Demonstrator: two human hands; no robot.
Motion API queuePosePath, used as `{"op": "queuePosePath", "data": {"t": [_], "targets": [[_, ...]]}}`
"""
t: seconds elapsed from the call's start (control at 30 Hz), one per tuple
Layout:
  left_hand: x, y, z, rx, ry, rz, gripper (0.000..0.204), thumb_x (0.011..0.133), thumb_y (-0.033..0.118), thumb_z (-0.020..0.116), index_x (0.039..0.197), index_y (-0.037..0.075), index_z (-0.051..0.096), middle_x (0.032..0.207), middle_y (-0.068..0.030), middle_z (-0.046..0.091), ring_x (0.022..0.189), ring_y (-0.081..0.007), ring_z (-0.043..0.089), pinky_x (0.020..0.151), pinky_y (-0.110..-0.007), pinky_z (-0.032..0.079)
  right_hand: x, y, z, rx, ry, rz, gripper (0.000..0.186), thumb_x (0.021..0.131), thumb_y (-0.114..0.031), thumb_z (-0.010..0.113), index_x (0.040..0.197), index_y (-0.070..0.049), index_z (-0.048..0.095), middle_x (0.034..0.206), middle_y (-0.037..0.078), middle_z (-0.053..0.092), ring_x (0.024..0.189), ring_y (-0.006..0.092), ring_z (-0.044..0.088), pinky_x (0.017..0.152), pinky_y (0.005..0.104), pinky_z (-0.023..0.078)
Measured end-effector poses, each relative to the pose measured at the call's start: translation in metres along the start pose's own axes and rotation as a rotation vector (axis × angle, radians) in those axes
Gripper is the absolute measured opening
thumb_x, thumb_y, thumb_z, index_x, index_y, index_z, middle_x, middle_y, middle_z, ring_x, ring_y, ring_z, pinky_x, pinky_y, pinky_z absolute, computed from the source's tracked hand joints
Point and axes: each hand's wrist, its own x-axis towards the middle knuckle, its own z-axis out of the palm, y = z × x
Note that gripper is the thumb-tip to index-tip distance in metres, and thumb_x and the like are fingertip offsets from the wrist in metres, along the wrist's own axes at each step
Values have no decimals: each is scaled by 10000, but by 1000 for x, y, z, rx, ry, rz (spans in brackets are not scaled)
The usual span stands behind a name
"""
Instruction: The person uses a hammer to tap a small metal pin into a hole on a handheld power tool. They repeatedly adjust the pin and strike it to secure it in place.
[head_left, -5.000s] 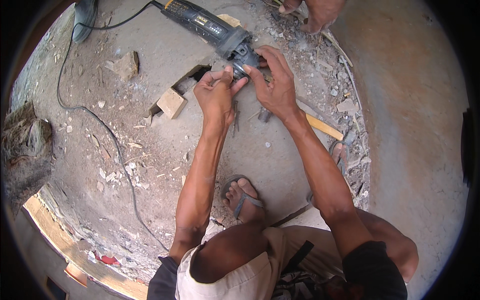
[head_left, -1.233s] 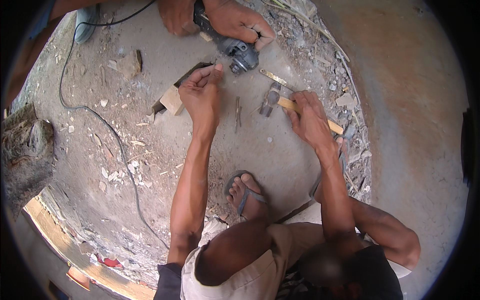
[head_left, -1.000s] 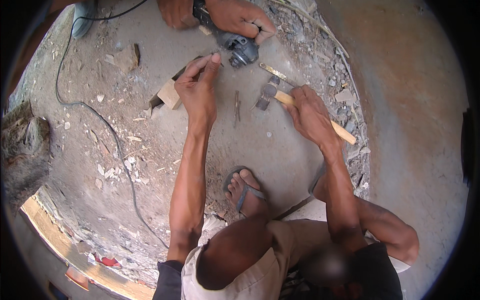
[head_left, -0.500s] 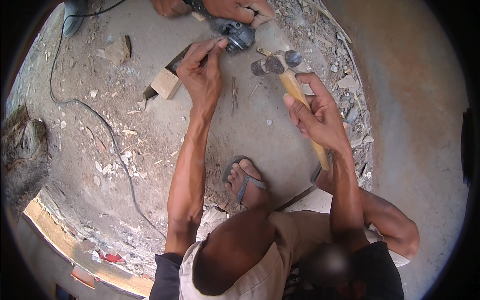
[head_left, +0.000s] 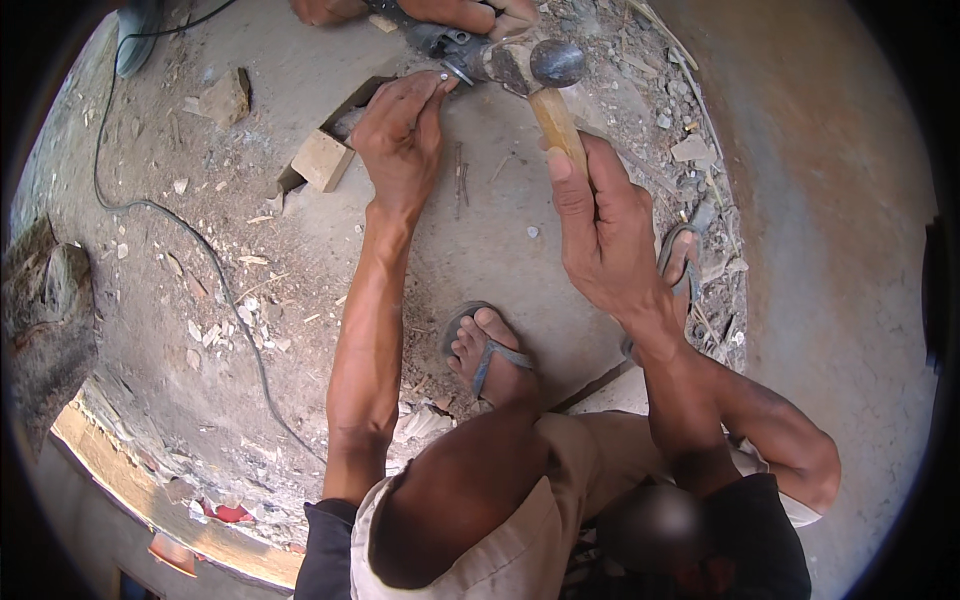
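My right hand grips the wooden handle of a hammer, its dark metal head raised at the top of the view. Beyond my left hand, another person's hand rests on an angle grinder. My left thumb and fingers are pinched together at the grinder's disc; a small bright tip shows there, but I cannot make out what it is. Left of that hand lies a pale wooden block against a dark metal strip. A few thin nail-like pieces lie on the ground between my hands.
A black cable winds down the left side. Stone chips and a larger rock litter the dusty ground. Rubble runs along the right, beside a smooth floor strip. My sandalled foot stands below; a log-like lump is far left.
My right hand has moved up and left, bringing the hammer head higher and over part of the grinder. My left hand stays pinched near the disc.
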Motion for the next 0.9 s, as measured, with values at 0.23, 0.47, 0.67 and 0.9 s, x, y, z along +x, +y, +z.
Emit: {"op": "queuePosePath", "data": {"t": [0.23,0.47,0.67,0.9], "targets": [[0,1,-3,159,-66,204,302,764,-81,740,1049,19,754,982,-129,741,923,-304,715,796,-377,580,3,11,28,-64,60,-59,205,1078,-178,549,1100,20,503,627,182,566,525,367,631,474,424,439],[-9,5,1,152,11,159,309,744,-64,781,1046,-15,737,1006,-138,730,942,-310,718,811,-388,593,-11,21,53,-72,77,-24,193,1066,-152,558,1103,32,514,634,187,590,536,386,656,450,447,451],[-14,6,2,83,41,88,285,753,-76,798,1028,-27,742,999,-133,725,962,-308,721,819,-385,597,12,43,7,-428,-16,-382,236,977,-178,696,1045,9,569,643,157,615,526,343,654,453,418,504],[-17,5,10,55,121,70,291,720,-105,804,995,-27,747,975,-137,725,967,-309,732,807,-384,606,62,60,-36,-610,-228,-619,319,911,-237,763,1028,-5,578,692,140,631,563,311,666,492,413,519]]}}
